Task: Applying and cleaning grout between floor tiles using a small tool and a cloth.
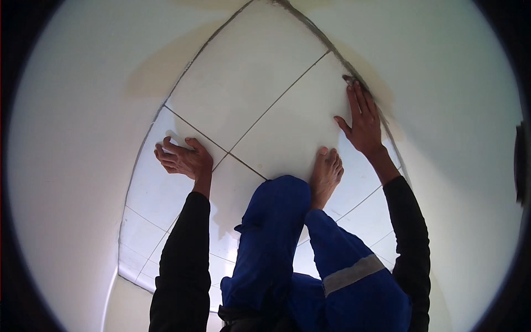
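Observation:
My right hand (363, 124) lies stretched out along the seam (315, 27) where the white floor tiles (287, 105) meet the right wall. Its fingers point forward, with the thumb spread away. At the fingertips is a small dark and whitish lump (349, 81); I cannot make out what it is. Over the tiles near the left wall is my left hand (187, 159), fingers bent and apart, with nothing visible in it. Whether it touches the floor I cannot tell. Dark grey material fills the right-hand seam unevenly.
Pale walls rise on the left (72, 149) and right (448, 110), with tan damp-looking patches low down. My bare foot (327, 174) and my bent knee in blue trousers (274, 221) are between my arms. A dark object (520, 163) is at the far right.

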The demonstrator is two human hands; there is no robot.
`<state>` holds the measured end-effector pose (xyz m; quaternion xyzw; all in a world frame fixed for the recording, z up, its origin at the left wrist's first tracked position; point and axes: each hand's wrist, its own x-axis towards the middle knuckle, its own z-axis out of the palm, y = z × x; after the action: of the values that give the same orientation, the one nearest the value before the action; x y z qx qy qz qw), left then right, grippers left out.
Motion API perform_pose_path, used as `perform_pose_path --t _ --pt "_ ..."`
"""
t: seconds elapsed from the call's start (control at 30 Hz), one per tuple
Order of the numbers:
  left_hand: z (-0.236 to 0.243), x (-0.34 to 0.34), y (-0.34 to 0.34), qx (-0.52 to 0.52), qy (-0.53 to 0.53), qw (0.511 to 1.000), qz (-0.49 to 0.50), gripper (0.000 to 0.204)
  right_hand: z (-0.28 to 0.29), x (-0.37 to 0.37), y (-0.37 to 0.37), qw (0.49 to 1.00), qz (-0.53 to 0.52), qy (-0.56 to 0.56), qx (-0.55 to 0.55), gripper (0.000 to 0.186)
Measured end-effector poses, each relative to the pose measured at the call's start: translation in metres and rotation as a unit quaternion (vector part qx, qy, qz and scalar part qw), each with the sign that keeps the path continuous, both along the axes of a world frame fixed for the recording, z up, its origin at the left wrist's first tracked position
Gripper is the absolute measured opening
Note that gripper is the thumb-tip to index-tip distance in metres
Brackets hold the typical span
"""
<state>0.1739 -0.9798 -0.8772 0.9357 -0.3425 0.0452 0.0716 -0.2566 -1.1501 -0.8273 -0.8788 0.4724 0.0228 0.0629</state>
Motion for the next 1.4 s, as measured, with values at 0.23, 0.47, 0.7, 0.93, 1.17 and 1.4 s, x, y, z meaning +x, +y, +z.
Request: perform_pose_path --t 0.23,0.47,0.7,0.93,1.17,1.4 --pt "0.003 0.003 0.007 0.007 0.011 1.000 0.011 0.057 -0.008 0.071 -0.023 0.996 -0.058 -0.062 -0.020 0.093" --pt "0.000 0.001 -0.002 0.006 0.009 1.000 0.012 0.057 -0.003 -0.004 0.020 0.996 -0.088 0.000 -0.022 0.089" --pt "0.003 0.006 0.005 0.012 0.016 1.000 0.016 0.059 -0.015 0.097 -0.041 0.990 -0.089 -0.102 -0.029 0.086" --pt "0.001 0.002 -0.002 0.009 0.014 1.000 0.012 0.058 -0.005 0.024 0.015 0.997 -0.059 -0.046 -0.003 0.087" --pt "0.003 0.005 0.003 0.010 0.017 1.000 0.019 0.058 -0.016 0.111 -0.046 0.991 -0.052 -0.122 -0.019 0.087" --pt "0.002 0.002 -0.001 0.003 0.002 1.000 0.006 0.058 0.001 0.059 -0.013 0.994 -0.028 -0.100 0.019 0.091"
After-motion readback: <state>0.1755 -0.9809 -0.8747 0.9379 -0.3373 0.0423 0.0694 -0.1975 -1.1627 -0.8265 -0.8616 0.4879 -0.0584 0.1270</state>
